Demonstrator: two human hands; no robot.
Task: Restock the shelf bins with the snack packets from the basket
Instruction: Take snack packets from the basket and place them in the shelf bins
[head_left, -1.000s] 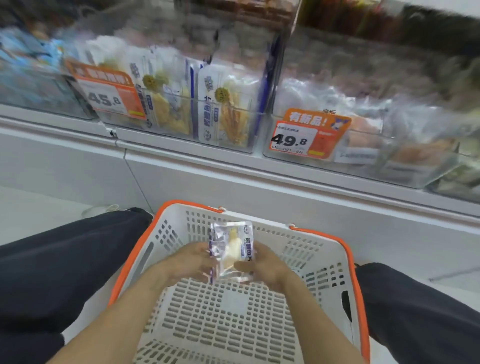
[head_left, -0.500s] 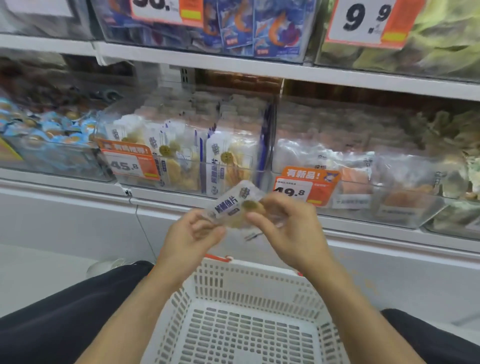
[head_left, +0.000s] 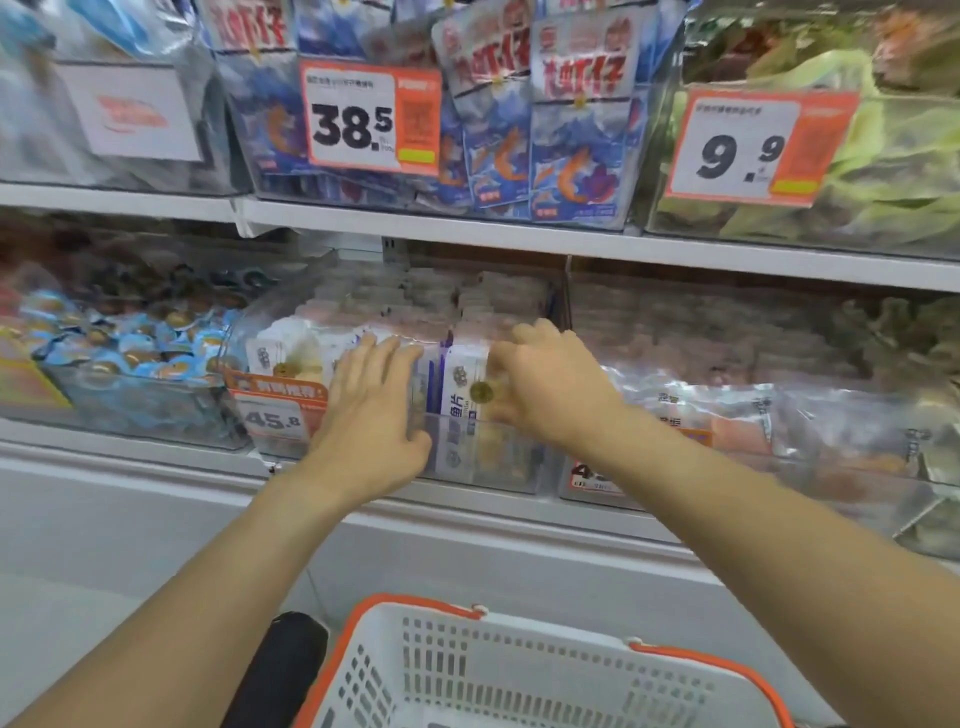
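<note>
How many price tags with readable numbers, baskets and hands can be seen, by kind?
Price tags with readable numbers: 3 (38.5, 9.9, 45.8)
Baskets: 1
Hands: 2 (left hand, right hand)
Total: 6

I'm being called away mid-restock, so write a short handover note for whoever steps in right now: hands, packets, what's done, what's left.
Left hand: open, fingers flat against the packets standing in the clear bin with the 45.8 price tag.
Right hand: gripping a white snack packet, which it holds at the row in that same bin.
Basket: on the lap below; the part in view holds no packets.
Done: packet brought to its bin.
Left: seat it upright in the row, let go, then check the rest of the basket.
</note>
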